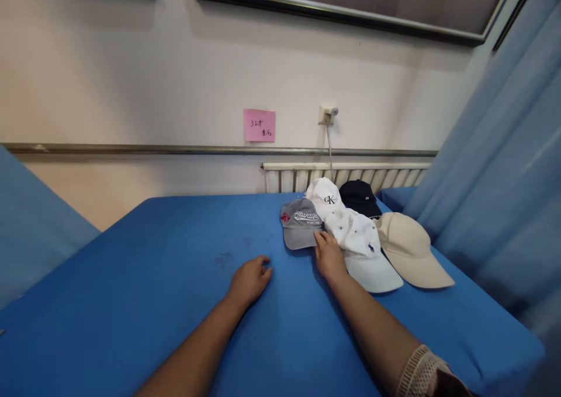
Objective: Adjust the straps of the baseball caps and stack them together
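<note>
My right hand (329, 255) pinches the right edge of the brim of a grey baseball cap (302, 224), which has white lettering and a red patch. Right beside this hand lies a white cap with a small blue emblem (357, 239), its brim towards me. Behind them sits another white cap with black letters (325, 197). A dark navy cap (358, 196) rests at the back, and a beige cap (409, 248) is farthest right. To the left of the grey cap, my left hand (250, 280) is over the blue surface, fingers loosely bent and holding nothing.
A blue-covered table (131, 303) spreads under both arms. Behind it are a radiator (289, 179), a metal rail (175, 149), a socket with a plugged-in cord (326, 115) and a pink note (259, 125) on the wall. Blue curtains (499, 169) hang at the right.
</note>
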Motion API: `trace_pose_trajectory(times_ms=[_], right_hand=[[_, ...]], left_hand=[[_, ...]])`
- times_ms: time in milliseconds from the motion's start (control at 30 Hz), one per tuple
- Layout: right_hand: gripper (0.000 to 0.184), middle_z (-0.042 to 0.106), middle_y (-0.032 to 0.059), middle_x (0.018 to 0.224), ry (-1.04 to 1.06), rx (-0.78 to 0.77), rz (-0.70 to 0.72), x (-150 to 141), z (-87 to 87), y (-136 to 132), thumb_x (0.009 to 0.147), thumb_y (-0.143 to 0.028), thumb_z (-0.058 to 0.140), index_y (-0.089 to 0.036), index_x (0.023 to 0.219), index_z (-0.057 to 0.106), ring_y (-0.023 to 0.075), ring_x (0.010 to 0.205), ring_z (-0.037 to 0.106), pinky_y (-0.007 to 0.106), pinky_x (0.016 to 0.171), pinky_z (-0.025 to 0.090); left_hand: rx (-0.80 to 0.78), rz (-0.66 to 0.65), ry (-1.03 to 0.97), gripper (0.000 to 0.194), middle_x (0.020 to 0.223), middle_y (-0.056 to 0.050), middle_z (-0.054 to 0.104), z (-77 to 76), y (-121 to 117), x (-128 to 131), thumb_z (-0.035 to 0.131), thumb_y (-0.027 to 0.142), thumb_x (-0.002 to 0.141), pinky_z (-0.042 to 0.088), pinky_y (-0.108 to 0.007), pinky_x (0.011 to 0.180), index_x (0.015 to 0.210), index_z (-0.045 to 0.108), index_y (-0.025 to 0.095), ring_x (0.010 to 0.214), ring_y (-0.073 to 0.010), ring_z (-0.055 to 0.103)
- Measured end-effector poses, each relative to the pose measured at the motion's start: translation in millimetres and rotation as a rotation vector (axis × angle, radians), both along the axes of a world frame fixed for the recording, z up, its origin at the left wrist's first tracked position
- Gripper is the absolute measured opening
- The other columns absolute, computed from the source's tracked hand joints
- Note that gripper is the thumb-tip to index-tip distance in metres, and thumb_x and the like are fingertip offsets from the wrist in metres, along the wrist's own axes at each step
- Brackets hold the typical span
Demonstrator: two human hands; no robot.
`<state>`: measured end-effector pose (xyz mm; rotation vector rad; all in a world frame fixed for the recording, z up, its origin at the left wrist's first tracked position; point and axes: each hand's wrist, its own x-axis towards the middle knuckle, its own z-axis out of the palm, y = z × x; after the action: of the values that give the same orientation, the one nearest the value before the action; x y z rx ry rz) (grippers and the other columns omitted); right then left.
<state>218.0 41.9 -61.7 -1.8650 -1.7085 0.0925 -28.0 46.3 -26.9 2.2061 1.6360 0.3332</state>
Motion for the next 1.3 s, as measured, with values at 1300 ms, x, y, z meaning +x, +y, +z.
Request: trace_pose_trajectory(times_ms=[1300], right_hand=[[0.059, 0.049, 0.0213, 0.135, 0.436, 0.221, -0.005, -20.3, 11.8, -27.0, 0.072, -0.012, 0.059, -0.011, 0.13, 0.048, 0.0346, 0.129, 0.044, 0.054, 0.106, 0.037]], left_hand=[[0.275, 0.01, -0.345, 0.034, 0.097, -0.005, 0.076, 7.3, 6.4, -8.0, 0.053, 0.03, 0.078, 0.051, -0.032, 0.078, 0.105, 0.071, 0.019, 0.085, -0.0231, 0.07]])
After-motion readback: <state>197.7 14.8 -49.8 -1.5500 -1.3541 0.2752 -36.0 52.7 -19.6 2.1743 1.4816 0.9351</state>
